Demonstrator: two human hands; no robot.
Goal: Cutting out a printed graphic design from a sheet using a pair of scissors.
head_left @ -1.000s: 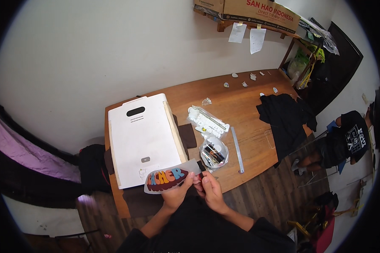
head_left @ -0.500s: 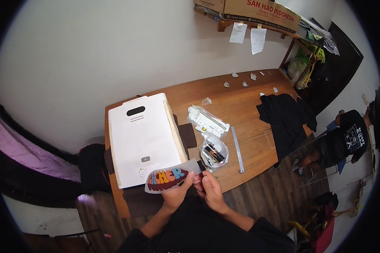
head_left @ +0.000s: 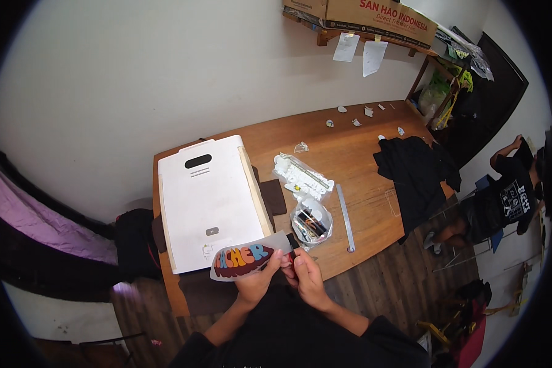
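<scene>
Sticker: colourful letter sticker sheet (head_left: 246,258) hardly moved since a second ago.
Hands: left hand (head_left: 259,277) and right hand (head_left: 305,276) stayed pinched on it.

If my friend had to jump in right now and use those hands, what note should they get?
Left hand: pinching the right end of the clear film sheet with colourful bubble lettering, held over the table's near edge.
Right hand: fingers at the same end of the sheet, close beside the left hand.
Nearby: white flat press at left, round clear container of small dark items, metal ruler, black garment at right.
Done: sheet is lifted in both hands.
Left: it is not yet laid on anything; the garment lies untouched.
</scene>
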